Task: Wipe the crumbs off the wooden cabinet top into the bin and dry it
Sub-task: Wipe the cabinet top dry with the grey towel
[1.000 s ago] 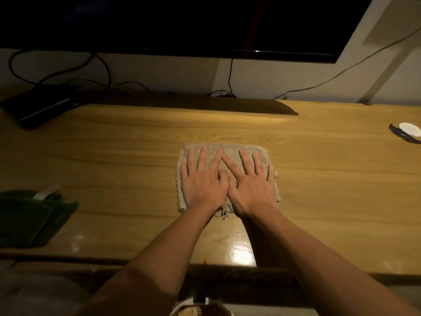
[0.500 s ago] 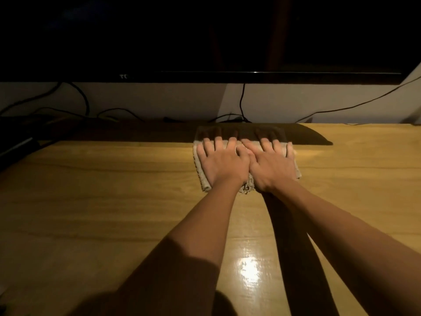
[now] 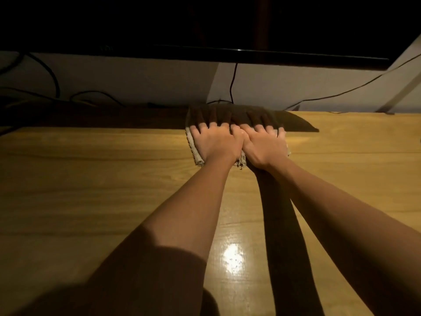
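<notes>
Hands first: my left hand (image 3: 215, 142) and right hand (image 3: 264, 144) lie side by side, thumbs touching, both pressed flat on the cloth (image 3: 196, 153). Neither grip closes on anything; the fingers are spread and the palms bear down, so the cloth is pinned, not pinched. I judge that is deliberate, since a flat, wide press keeps the most fabric against the wood and lets both arms push as one. The cloth sits at the far side of the tabletop (image 3: 91, 190), its front half and my fingertips under the shadow cast by the dark screen (image 3: 227, 26) that hangs above. Only its near left edge and a frayed corner between my wrists show in the light. Arms are stretched nearly straight, which suits a reach to the back edge, near the wall (image 3: 136, 83) and its cables (image 3: 232, 83). I see no crumbs from here; the light is too dim to tell. The bin is out of view. A bright glare patch (image 3: 232, 256) on the near wood may be sheen or damp; I cannot say which.
</notes>
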{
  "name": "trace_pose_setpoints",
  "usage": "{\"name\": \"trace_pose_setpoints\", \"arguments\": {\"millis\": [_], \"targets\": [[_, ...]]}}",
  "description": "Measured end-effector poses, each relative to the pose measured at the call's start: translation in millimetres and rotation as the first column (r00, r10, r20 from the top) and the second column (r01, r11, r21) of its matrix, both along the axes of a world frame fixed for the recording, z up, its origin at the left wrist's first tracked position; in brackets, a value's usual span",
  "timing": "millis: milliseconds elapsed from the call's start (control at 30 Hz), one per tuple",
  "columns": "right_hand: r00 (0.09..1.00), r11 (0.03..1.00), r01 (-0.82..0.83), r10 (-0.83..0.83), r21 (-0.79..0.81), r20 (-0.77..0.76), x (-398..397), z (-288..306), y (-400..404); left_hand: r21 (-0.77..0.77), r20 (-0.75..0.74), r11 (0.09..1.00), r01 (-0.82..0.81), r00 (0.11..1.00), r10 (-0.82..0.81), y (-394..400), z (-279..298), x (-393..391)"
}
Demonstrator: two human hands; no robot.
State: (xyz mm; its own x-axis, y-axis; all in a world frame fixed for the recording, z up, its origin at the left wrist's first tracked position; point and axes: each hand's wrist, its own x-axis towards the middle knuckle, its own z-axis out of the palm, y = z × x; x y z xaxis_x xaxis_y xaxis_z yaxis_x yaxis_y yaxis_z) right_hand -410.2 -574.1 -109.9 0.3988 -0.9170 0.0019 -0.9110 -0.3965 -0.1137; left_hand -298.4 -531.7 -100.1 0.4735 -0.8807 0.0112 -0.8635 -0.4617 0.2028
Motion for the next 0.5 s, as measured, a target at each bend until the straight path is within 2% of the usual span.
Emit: {"name": "trace_pose_setpoints", "arguments": {"millis": [167,500], "targets": [[1.000,0.999,-0.010,0.009,0.048,0.021,-28.6,-5.9,44.2,-0.078,-0.027,0.994,0.082,0.996,-0.084,44.6,-6.3,-18.9],[1.000,0.993,-0.005,0.003,0.118,0.020,-116.9,5.2,188.2,0.027,-0.052,0.992,0.121,0.991,-0.120,180.2,-0.5,-103.6]]}}
